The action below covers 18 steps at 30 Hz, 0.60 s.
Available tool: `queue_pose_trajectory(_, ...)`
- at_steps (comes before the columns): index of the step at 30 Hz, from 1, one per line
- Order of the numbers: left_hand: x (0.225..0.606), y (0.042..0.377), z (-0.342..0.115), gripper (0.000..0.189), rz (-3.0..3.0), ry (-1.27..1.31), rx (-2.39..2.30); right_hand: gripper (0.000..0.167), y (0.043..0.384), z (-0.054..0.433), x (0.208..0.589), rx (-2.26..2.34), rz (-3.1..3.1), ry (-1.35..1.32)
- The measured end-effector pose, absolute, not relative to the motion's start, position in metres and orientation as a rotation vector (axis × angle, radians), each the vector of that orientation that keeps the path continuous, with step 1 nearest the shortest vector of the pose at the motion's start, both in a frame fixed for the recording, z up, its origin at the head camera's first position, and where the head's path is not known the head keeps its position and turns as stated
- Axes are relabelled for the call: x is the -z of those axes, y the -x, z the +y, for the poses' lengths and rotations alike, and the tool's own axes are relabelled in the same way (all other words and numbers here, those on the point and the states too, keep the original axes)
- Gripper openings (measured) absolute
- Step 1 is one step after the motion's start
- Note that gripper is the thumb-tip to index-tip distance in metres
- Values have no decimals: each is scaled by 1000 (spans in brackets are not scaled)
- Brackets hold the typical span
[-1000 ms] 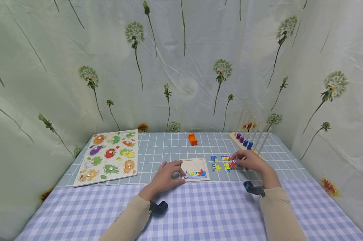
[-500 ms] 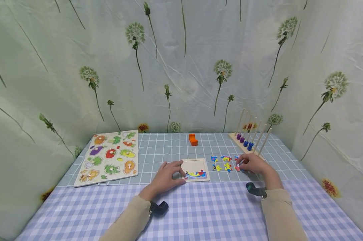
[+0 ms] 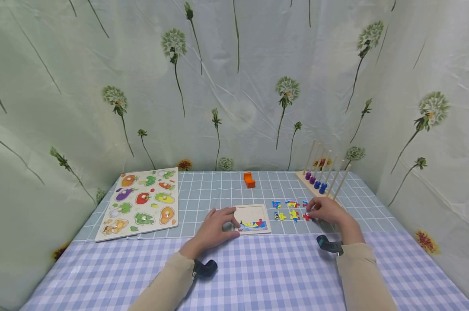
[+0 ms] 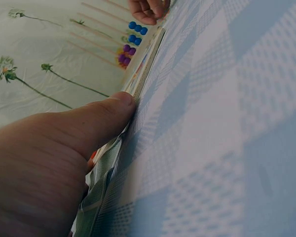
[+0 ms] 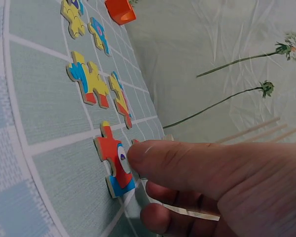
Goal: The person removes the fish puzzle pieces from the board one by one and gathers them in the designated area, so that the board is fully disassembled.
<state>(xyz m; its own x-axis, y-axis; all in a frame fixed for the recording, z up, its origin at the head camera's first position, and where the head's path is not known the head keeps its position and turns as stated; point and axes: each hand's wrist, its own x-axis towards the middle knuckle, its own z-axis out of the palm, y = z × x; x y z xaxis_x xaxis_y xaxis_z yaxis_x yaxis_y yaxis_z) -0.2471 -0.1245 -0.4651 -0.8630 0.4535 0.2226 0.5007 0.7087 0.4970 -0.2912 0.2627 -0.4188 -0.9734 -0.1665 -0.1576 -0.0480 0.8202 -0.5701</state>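
My left hand rests at the left side of a small wooden puzzle tray, fingers spread and relaxed. In the left wrist view its thumb touches the tray's near edge. Picture pieces fill the tray's lower strip; its upper part is bare wood. My right hand pinches a red and blue jigsaw piece at its far edge, where a white eye is printed. That piece lies on the cloth. The thumb hides the index fingertip, and the other fingers curl below.
Several loose jigsaw pieces lie in two rows between tray and right hand. Behind that hand stands a peg rack with purple and blue beads. A vegetable knob puzzle lies left; an orange block sits at the back.
My right hand has moved slightly right and toward me with the red piece, setting it down at the end of the near row; since half a second ago it has barely moved. My left hand stays put.
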Motion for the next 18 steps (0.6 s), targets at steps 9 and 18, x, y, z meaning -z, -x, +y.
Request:
queue_pose_trajectory(9, 465, 247, -124, 13, -2823, 792, 855, 23, 289, 255, 409, 868, 2856, 219)
queue_pose_trajectory(18, 466, 248, -124, 13, -2835, 784, 854, 21, 293, 234, 402, 922, 2894, 427)
